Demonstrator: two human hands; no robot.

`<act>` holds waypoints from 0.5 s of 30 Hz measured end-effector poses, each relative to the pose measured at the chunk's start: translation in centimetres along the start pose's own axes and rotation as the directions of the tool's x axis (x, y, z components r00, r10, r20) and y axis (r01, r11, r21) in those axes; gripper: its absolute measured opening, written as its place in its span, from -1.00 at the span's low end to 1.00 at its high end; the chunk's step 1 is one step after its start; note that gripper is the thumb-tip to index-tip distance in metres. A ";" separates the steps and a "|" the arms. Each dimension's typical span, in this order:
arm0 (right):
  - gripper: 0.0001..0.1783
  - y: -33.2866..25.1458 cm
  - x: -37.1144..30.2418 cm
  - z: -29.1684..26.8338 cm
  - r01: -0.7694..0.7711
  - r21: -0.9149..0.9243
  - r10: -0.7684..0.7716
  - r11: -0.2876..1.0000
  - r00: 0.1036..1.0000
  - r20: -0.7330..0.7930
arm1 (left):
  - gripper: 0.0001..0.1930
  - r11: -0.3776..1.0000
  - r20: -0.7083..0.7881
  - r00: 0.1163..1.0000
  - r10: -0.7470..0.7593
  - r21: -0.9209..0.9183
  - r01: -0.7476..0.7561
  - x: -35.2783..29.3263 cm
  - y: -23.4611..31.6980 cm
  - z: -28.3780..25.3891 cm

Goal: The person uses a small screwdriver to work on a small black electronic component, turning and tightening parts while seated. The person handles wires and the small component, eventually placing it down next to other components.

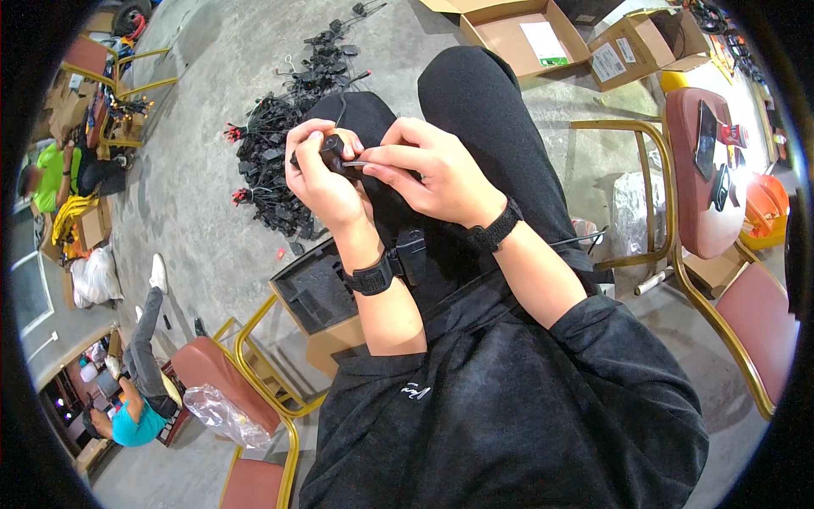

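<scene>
From the head camera I look straight down onto my lap, where both hands meet above my knees. My left hand (318,174) is curled shut around a small black device (332,153), thumb and fingers wrapped about its body so that only its upper end shows. My right hand (428,174) comes in from the other side, its fingertips pinched on a thin, flat grey strip (360,163) that touches the device's side — whether the strip is part of the device or a separate piece I cannot tell. Both wrists carry black bands, and the left wristband (373,276) has a boxy black unit clipped beside it.

On the concrete floor just beyond my knees lies a heap of black cables and adapters (275,144), some with red tips. Below my left forearm an open black case (309,293) sits on a cardboard box. Maroon chairs with gold frames stand around me — one at the lower left (225,369) with a crumpled clear plastic bag (220,414) on it, another at the right (704,170) holding a few dark gadgets. Open cardboard boxes (526,34) lie at the top. At the far left, another person in a green top (52,174) sits well apart, and one in a teal top (136,420) sits lower down.
</scene>
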State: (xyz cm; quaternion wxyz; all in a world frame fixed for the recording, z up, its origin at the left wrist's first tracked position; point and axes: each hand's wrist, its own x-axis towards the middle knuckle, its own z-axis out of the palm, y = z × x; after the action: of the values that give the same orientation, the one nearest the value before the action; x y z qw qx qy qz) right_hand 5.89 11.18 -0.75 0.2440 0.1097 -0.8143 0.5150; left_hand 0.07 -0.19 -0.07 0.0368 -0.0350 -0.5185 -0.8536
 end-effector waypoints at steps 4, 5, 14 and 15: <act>-0.90 0.2 0.1 0.1 0.044 0.012 -0.044 0.999 0.999 -0.022 | -0.84 1.000 0.004 1.000 -0.007 -0.012 0.007 0.0 0.0 0.1; -0.90 0.2 0.1 0.1 0.044 0.013 -0.044 0.999 0.999 -0.022 | -0.84 1.000 0.003 1.000 -0.006 -0.011 0.006 0.0 0.0 0.0; -0.91 0.2 0.1 0.1 0.022 0.038 -0.022 0.999 1.000 0.009 | -0.84 1.000 0.004 1.000 0.008 0.014 -0.008 -0.1 0.0 0.0; -0.90 0.1 0.1 0.1 0.016 0.034 -0.016 0.999 1.000 0.011 | -0.84 1.000 0.005 1.000 0.009 0.014 -0.009 -0.1 0.0 -0.1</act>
State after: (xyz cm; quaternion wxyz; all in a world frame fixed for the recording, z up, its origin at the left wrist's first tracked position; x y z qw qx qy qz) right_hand 5.75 11.18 -0.86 0.2416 0.1231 -0.8060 0.5262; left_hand 0.12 -0.26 -0.11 0.0394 -0.0392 -0.5246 -0.8495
